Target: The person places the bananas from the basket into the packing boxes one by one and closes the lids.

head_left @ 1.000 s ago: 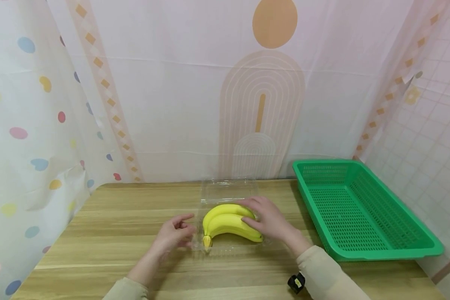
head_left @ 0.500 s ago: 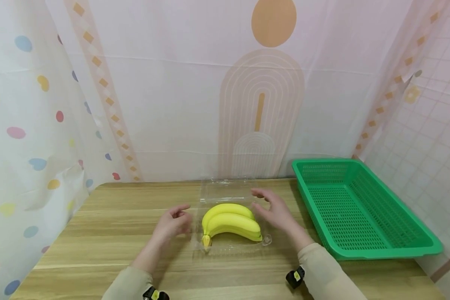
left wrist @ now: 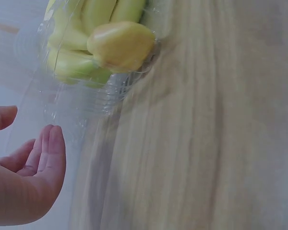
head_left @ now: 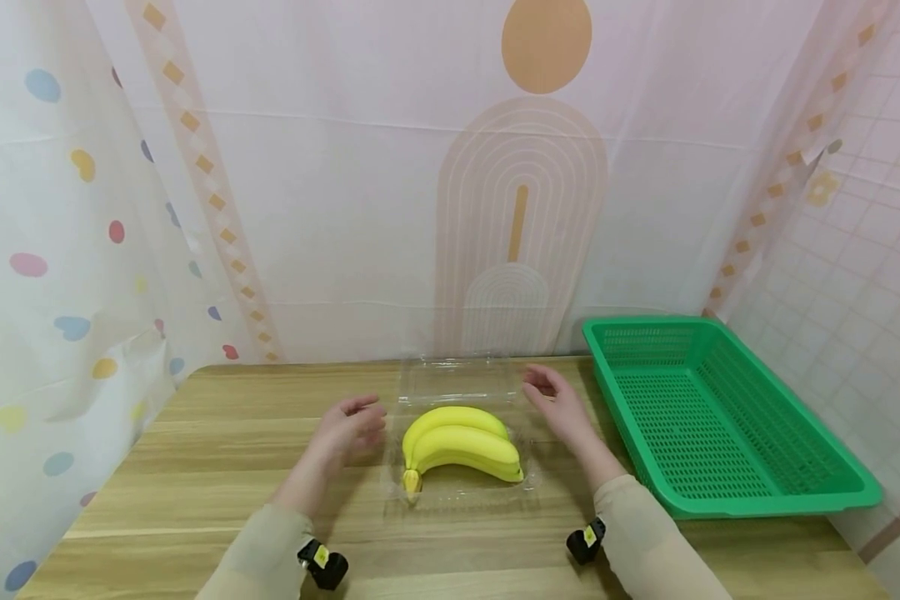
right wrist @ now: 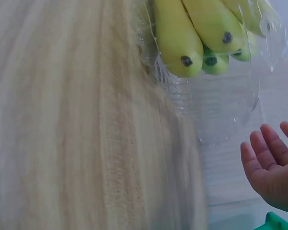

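A bunch of yellow bananas lies in a clear plastic clamshell box, its stem end toward the front left. The box's transparent lid is folded back toward the curtain. Just left of the box, my left hand hovers with relaxed fingers and holds nothing. My right hand is at the box's back right corner, also holding nothing, its fingers loosely bent. In the right wrist view the dark banana tips show through the box wall, with the right hand apart from them.
A green slotted plastic basket stands on the right of the wooden table. A patterned curtain closes off the back, and other hangings line both sides. Each wrist carries a small black camera.
My right hand has left the bananas and moved back and right, to beside the lid. The left hand has shifted slightly up and away. The bananas stay in the box.
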Available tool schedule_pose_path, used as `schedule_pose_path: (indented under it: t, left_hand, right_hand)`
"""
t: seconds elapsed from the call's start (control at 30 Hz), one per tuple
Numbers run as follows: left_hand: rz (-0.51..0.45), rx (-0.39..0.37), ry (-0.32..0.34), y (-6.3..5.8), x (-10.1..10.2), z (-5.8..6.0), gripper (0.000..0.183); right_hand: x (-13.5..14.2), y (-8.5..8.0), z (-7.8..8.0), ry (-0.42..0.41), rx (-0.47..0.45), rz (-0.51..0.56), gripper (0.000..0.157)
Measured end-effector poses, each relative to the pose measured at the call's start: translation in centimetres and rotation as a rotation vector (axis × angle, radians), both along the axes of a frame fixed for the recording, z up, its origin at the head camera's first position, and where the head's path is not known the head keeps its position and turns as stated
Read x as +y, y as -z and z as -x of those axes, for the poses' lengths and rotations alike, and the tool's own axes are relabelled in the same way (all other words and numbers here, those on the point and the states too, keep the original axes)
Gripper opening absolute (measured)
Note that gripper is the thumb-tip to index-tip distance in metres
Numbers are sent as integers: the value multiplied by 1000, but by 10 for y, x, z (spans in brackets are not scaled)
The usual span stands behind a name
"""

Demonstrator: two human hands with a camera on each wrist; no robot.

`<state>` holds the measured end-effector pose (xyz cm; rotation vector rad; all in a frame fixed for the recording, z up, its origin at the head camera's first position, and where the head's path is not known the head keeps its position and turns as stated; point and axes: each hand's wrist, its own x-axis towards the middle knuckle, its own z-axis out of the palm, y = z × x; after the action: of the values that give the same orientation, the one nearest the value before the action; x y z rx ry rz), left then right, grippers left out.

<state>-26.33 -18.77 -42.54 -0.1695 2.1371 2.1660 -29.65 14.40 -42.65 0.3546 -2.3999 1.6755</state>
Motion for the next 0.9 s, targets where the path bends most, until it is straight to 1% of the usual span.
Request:
schedule_pose_path:
  t: [0.07,0.17,0.27,0.33,0.57,0.63,0.77,0.9]
  left_hand:
    - [-28,-10,11,0,0,3,53]
    - [-60,-25,24,0,-1,8,55]
    - [-80,-38,23,-1,-2,12,56]
    - [-90,-49,23,-2,-2,14,57]
    - [-119,-84,9,-2,-2,22,58]
    - [-127,-92,8,-1,-2,25,58]
    - [-142,-111,-3,-1,-1,30,57]
    - [-152,-129,-20,-2,2,36,56]
  right_hand:
    - [2,1,2,10,-42,37,38]
    - [4,2,4,2,-102,92,42]
    - [4,3,7,-7,-154,134,44]
    - [4,3,9,-11,-174,142,45]
    - [1,5,18,0,-290,273,48]
    - [0,5,21,-2,-308,297,49]
    - [-1,7,25,4,-345,320,49]
    - [-2,10,30,-9,-375,314,51]
